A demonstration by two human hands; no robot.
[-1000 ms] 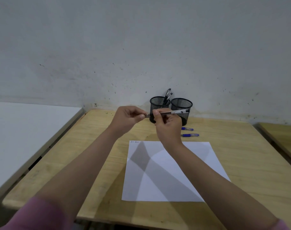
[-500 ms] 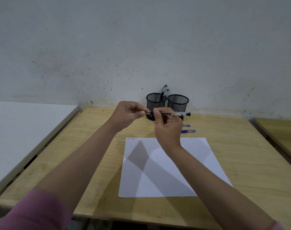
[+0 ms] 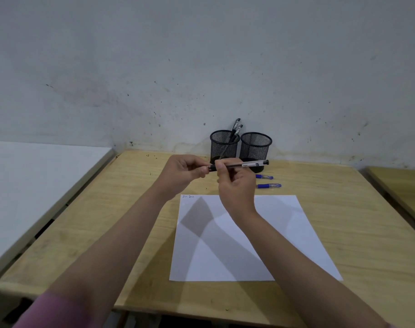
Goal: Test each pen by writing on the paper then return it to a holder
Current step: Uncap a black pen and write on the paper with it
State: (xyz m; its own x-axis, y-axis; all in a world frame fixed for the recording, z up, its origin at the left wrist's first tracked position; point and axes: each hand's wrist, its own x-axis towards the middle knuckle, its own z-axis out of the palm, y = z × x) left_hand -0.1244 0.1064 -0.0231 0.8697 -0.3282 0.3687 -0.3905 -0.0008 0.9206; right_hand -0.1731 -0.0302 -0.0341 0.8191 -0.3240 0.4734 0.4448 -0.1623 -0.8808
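Observation:
A black pen [image 3: 245,165] lies level in the air in front of two black mesh holders. My right hand [image 3: 234,183] grips its barrel, and my left hand [image 3: 184,172] pinches the cap end at the left tip. The left holder [image 3: 221,147] has two pens [image 3: 234,130] standing in it; the right holder [image 3: 256,147] looks empty. Two blue pens [image 3: 269,185] [image 3: 264,177] lie on the table to the right of my hands. A white sheet of paper [image 3: 284,223] lies below my hands, with small writing at its top left corner [image 3: 188,196].
The wooden table [image 3: 355,209] stands against a stained grey wall. A white surface [image 3: 31,176] adjoins it on the left, with a gap between them. Another wooden table's edge [image 3: 400,183] shows at the far right.
The pen has swung from tilted to level, its right end lower than before. Both hands stay together on it. The view has shifted slightly.

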